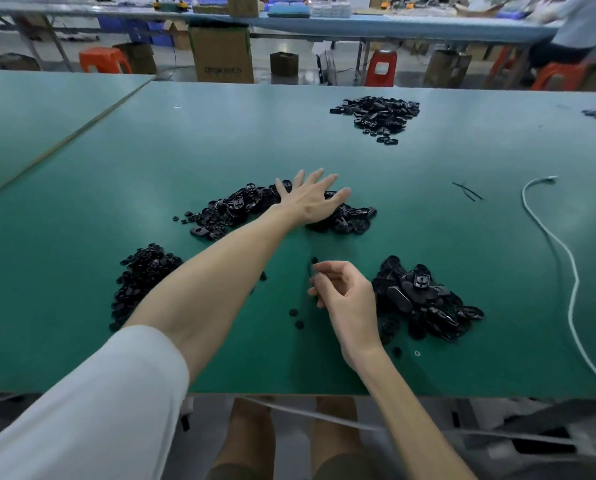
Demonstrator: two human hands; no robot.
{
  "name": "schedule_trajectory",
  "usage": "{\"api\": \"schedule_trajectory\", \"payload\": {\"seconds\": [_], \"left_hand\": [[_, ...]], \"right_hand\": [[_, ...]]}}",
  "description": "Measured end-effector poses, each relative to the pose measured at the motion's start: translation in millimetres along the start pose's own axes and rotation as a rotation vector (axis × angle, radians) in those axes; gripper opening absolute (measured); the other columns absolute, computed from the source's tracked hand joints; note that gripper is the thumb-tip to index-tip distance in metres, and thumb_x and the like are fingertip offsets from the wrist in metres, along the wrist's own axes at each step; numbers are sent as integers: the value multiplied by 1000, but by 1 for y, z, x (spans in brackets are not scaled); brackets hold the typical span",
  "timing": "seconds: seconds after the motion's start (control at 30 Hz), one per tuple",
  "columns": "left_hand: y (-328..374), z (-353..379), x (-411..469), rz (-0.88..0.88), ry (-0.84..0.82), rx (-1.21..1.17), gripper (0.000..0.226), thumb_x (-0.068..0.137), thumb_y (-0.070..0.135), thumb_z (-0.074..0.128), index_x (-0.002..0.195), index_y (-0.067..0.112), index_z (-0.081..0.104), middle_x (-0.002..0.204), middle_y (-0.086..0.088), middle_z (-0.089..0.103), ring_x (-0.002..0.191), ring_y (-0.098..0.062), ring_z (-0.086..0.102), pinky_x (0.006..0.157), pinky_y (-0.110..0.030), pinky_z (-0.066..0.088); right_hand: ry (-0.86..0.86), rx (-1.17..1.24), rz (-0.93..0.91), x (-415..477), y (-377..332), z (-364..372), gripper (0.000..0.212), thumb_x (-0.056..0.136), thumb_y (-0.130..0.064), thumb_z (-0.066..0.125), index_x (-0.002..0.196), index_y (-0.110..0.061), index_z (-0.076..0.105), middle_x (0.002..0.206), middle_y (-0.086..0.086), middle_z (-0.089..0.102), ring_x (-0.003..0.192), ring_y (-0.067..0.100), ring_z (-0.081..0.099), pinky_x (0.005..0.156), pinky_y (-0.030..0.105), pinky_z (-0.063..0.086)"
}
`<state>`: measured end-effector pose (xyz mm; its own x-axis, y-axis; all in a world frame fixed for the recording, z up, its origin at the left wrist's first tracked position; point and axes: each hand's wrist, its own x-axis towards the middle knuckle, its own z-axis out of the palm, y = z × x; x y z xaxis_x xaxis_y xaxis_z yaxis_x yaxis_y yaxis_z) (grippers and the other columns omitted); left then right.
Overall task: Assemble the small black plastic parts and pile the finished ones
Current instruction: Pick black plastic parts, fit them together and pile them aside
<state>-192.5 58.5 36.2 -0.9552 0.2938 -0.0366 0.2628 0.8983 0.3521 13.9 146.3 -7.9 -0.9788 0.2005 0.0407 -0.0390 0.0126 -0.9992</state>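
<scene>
Middle pile partly under left hand

**Around the workbench**

A white cable snakes down the right side of the green table, near two thin black ties. Beyond the far edge stand a tall cardboard box (its print unreadable) and an orange stool. A seated person occupies the upper right.
</scene>
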Motion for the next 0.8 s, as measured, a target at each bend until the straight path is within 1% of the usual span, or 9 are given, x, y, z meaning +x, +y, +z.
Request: {"api": "schedule_trajectory", "payload": {"seconds": [0.07, 0.13, 0.2, 0.27, 0.33, 0.47, 0.6, 0.73, 0.8], "left_hand": [[0, 6, 4, -50, -29, 5, 77, 93, 82, 23, 159, 44, 24, 172, 7, 9, 158, -30, -3, 116, -71, -13], [-4, 18, 4, -55, -49, 79, 74, 94, 80, 26, 158, 43, 27, 170, 3, 18, 157, -33, 4, 118, -69, -11], [-6, 28, 1, -37, -11, 110, 69, 94, 77, 28, 155, 43, 31, 166, 2, 26, 154, -34, 11, 119, -66, -7], [-8, 32, -3, -9, 12, 106, 67, 94, 77, 29, 153, 43, 33, 164, 4, 29, 153, -32, 13, 120, -64, -5], [-10, 33, -10, 9, 24, 110, 66, 95, 76, 29, 152, 43, 34, 164, 5, 30, 153, -30, 13, 120, -64, -4], [-12, 37, -39, 41, 53, 117, 63, 97, 74, 29, 151, 42, 35, 162, 7, 33, 153, -28, 15, 120, -64, 0], [-15, 40, -75, 80, 53, 122, 59, 99, 72, 30, 151, 44, 34, 162, 9, 32, 153, -26, 14, 120, -63, 2], [-18, 43, -106, 96, 32, 160, 58, 102, 68, 26, 154, 42, 29, 164, 9, 28, 153, -26, 12, 120, -61, 4], [-18, 43, -115, 88, 41, 153, 57, 103, 65, 26, 154, 40, 29, 164, 9, 29, 152, -26, 13, 120, -61, 5]], "right_hand": [[-2, -1, -3, 1, 1, 0, 13, 99, -5, 65, 102, -16, 71, 85, -2, 75, 73, 9, 72, 62, 22, 53], [-3, 9, -4, 2, 2, 1, 14, 99, -4, 64, 101, -16, 71, 85, -2, 75, 73, 9, 72, 62, 22, 53], [-8, 10, -9, 3, 2, 2, 14, 99, -4, 64, 101, -16, 71, 83, -3, 74, 73, 9, 72, 62, 22, 53], [-11, 10, -8, 4, 2, 2, 14, 99, -4, 64, 101, -16, 71, 80, -6, 74, 72, 9, 71, 62, 22, 52], [-15, 13, -18, 4, 2, 2, 14, 98, -3, 64, 100, -16, 71, 78, -8, 73, 71, 8, 70, 62, 21, 52], [-15, 12, -29, 2, 1, 1, 14, 97, -2, 64, 99, -14, 71, 79, -3, 74, 71, 9, 71, 61, 22, 52], [-19, -5, -30, 0, 0, 2, 15, 96, -1, 63, 98, -13, 70, 77, -6, 74, 71, 8, 71, 60, 22, 52], [-22, -16, -37, -3, -2, 2, 14, 95, 2, 63, 95, -10, 71, 74, -2, 73, 66, 9, 69, 57, 23, 50], [-32, -17, -40, -4, -4, 2, 15, 94, 2, 64, 94, -10, 72, 75, 0, 74, 63, 10, 67, 55, 23, 49]]}}
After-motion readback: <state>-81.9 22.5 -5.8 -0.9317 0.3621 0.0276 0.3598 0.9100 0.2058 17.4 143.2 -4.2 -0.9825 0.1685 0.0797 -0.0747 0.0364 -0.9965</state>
